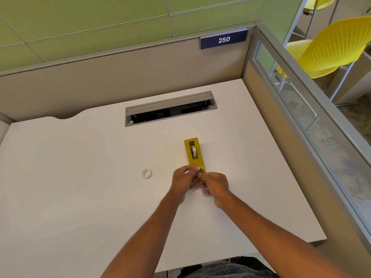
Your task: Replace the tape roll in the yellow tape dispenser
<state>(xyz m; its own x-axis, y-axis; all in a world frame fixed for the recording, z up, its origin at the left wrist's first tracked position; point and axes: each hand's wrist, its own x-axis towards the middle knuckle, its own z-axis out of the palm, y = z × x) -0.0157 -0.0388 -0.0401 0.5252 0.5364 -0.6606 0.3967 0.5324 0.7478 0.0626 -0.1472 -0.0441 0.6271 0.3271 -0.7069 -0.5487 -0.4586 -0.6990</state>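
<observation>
Currently we see a white, matte, flat bench (80,197) enclosed by beige partition panels (100,81) along the far edge and the right edge, with a rounded notch cut into the far-left edge. Wide bare surface lies to the left of the work area and toward the near edge; to the right, less room separates the work area from the glazed, metal-framed side partition (301,109). A rectangular grey metal cable slot (170,109) with a hinged flap is recessed in the bench, well beyond the work area. The yellow tape dispenser (195,154) is a narrow, rectangular plastic body lying on the bench right of centre, long axis running away from us, with a tape roll (193,151) seated upright in its open well. We hold both hands at the near end of the dispenser: the left hand (183,183) has its fingers curled and its thumb and forefinger pinched at the cutter end, and the right hand (215,184) meets it there in a matching pinch. We cannot tell exactly what the fingertips grasp, since the spot is small and partly covered. A small white ring (146,173), apparently a bare tape core, lies flat on the bench left of the hands, apart from them. A blue sign (223,39) reading 250 sits on the far partition, and yellow perforated chairs (331,47) stand beyond the side partition.
</observation>
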